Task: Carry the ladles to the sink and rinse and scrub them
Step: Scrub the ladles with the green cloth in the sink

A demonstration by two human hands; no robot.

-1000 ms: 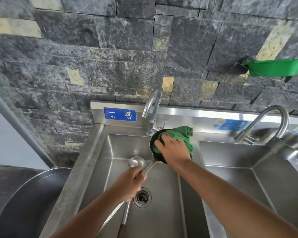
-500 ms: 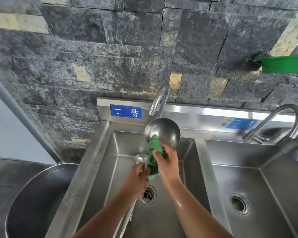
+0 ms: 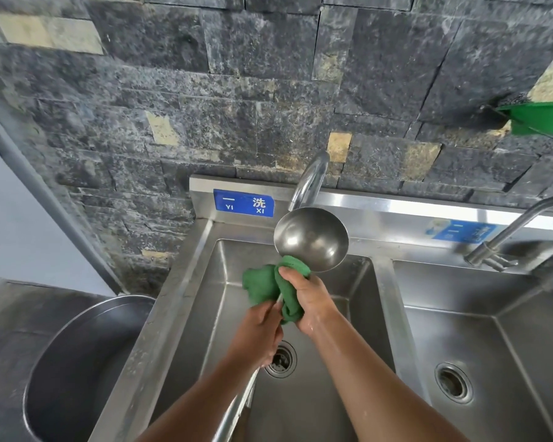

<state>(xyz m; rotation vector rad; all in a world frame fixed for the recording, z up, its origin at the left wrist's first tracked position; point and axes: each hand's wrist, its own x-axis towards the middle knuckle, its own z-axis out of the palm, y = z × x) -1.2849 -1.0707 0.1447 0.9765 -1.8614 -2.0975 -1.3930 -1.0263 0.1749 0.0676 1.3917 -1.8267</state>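
Steel sink (image 3: 173,314), stone wall (image 3: 268,90) behind. Your left hand (image 3: 259,333) grips the ladle (image 3: 312,239) handle; your right hand (image 3: 310,301) clutches green cloth (image 3: 262,283) beneath the bowl.

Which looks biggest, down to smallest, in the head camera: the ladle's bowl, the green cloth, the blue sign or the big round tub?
1. The big round tub looks largest.
2. The ladle's bowl and green cloth look about alike; the right hand hides part of the cloth.
3. The blue sign looks smallest.
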